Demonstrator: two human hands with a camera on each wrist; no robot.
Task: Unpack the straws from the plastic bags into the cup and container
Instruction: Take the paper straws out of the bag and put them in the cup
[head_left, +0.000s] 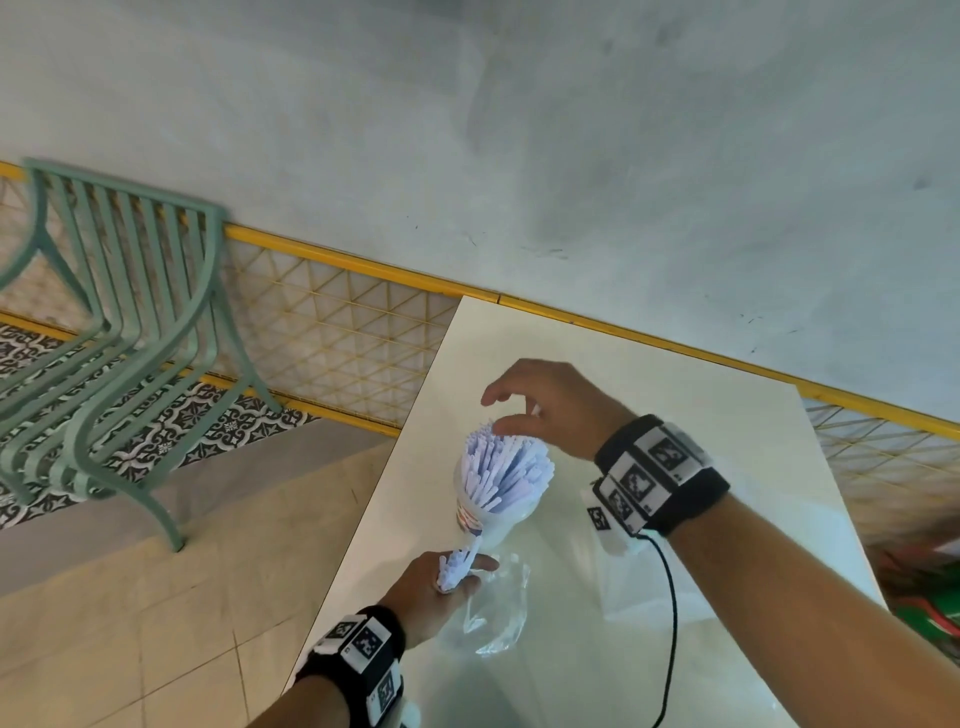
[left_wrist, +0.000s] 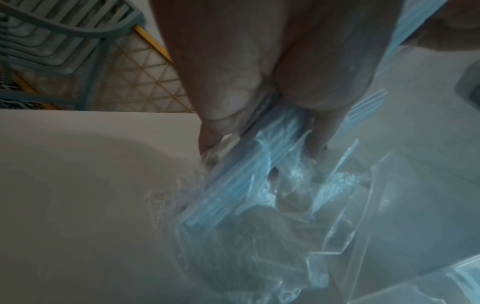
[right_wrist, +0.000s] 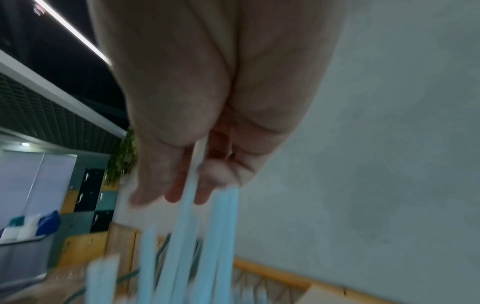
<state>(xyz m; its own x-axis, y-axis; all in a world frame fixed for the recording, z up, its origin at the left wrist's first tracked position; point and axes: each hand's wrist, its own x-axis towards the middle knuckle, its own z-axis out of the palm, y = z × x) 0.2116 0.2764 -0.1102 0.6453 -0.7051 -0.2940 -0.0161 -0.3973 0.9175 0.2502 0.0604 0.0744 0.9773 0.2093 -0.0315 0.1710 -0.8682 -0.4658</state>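
A clear cup (head_left: 470, 519) stands on the white table (head_left: 675, 374), packed with pale wrapped straws (head_left: 506, 467). My right hand (head_left: 496, 414) hovers over their tops with fingers curled. In the right wrist view one straw (right_wrist: 193, 185) runs up between the fingers of that hand (right_wrist: 192, 191). Just in front of the cup, my left hand (head_left: 462, 574) grips a small bundle of straws (head_left: 454, 564) together with a crumpled clear plastic bag (head_left: 498, 618). The left wrist view shows those straws (left_wrist: 233, 181) inside the bag (left_wrist: 337, 216). No separate container is in view.
A second clear bag (head_left: 639, 577) lies flat on the table under my right wrist. A black cable (head_left: 672, 623) trails from the right wristband. The table's left edge runs close beside my left hand. A green metal chair (head_left: 119, 338) stands on the floor to the left.
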